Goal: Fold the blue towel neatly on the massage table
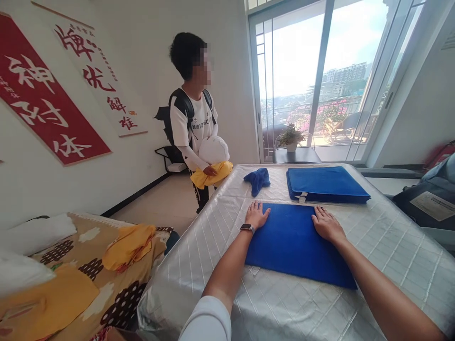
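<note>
A blue towel (295,241) lies spread flat in front of me on a table with a shiny silver cover (284,308). My left hand (256,215) rests open on the towel's far left corner, fingers stretched forward. On its far right part lies my right hand (327,223), flat and open too. Just beyond, a stack of folded blue towels (327,182) shows a small white tag at its near edge. To the left of that stack sits a crumpled blue cloth (258,181).
Left of the table, a person (194,118) stands holding a white rounded thing (213,150) and a yellow cloth (213,175). A bed (88,234) with pillows and yellow cloths is at lower left. Behind the table are a chair (296,155) with a potted plant and glass doors (291,71).
</note>
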Action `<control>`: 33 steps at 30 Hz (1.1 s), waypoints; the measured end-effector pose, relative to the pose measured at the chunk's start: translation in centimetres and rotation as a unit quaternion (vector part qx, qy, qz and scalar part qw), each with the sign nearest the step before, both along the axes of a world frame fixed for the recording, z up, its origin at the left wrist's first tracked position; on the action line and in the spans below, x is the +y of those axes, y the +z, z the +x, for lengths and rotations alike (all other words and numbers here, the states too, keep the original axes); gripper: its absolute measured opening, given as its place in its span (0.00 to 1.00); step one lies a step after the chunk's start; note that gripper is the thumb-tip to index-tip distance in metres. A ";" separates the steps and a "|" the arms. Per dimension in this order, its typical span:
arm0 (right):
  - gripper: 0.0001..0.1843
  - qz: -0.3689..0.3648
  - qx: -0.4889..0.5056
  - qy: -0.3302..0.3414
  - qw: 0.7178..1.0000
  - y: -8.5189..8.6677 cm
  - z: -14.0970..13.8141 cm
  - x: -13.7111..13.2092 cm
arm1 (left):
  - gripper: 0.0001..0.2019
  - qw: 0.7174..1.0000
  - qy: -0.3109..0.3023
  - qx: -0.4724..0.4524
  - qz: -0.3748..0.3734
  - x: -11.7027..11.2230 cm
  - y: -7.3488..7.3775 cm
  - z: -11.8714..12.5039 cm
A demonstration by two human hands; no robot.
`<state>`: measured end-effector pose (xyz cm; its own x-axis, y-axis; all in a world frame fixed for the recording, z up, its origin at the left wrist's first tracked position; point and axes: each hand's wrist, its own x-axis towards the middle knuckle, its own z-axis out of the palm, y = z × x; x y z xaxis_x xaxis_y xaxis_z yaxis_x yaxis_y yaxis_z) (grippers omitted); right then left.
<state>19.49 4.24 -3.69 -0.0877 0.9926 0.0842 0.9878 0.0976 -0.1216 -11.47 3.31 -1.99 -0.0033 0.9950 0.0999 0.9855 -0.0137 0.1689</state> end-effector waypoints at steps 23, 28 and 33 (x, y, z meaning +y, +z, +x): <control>0.35 0.025 0.000 0.020 1.000 -0.5 0.5 -0.1 | 0.39 0.982 -0.181 -0.057 -0.011 -0.7 0.2 17.0; 0.36 -0.009 0.008 -0.007 1.000 0.9 -0.6 -0.6 | 0.42 0.995 -0.096 -0.018 -0.020 -0.7 0.8 8.4; 0.35 -0.020 0.006 -0.013 1.000 1.0 -0.5 -0.7 | 0.41 1.000 0.009 0.007 -0.008 -0.3 0.2 0.8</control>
